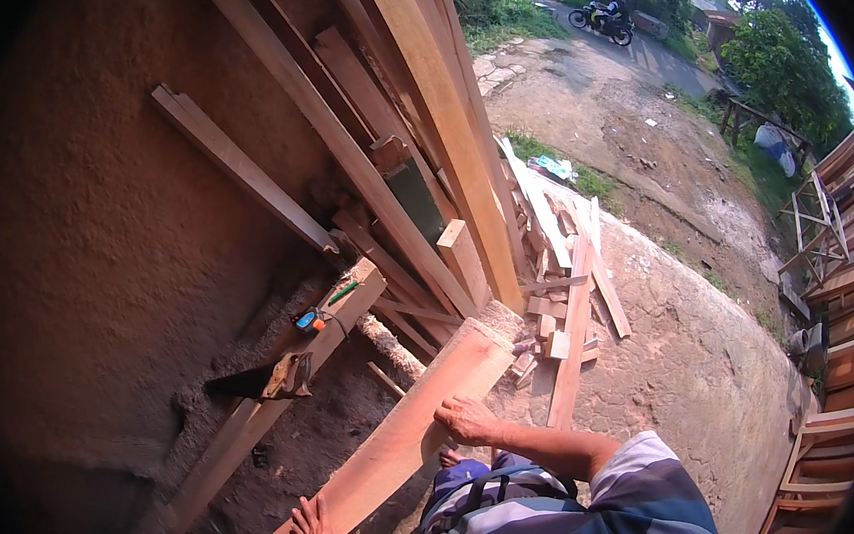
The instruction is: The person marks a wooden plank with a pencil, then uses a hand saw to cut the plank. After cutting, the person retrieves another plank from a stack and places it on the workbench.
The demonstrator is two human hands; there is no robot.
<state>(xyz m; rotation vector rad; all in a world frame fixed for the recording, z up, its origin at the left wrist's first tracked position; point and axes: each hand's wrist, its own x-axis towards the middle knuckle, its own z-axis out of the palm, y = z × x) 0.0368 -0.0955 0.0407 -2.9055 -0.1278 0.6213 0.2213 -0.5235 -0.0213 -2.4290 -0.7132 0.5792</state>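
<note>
A wide reddish wooden board [404,431] lies slantwise before me, its far end on a rough support. My right hand [470,421] is closed over its near edge, fingertips on the top face; the thumb is hidden. Near the bottom of the view, my left hand [321,530] rests on the same board with its fingers spread. Left of the board runs a narrow beam [255,419]. On this beam sit a handsaw [286,376] with a wooden handle, a small blue and orange tool [309,321], perhaps a tape measure, and a green pencil [345,293].
Long planks [429,117] lean against a brown wall [98,241]. Offcuts [548,327] are heaped on the concrete [671,357] beyond the board. Wooden frames [838,400] stand along the right. A motorcycle with a rider [604,20] is on the distant road.
</note>
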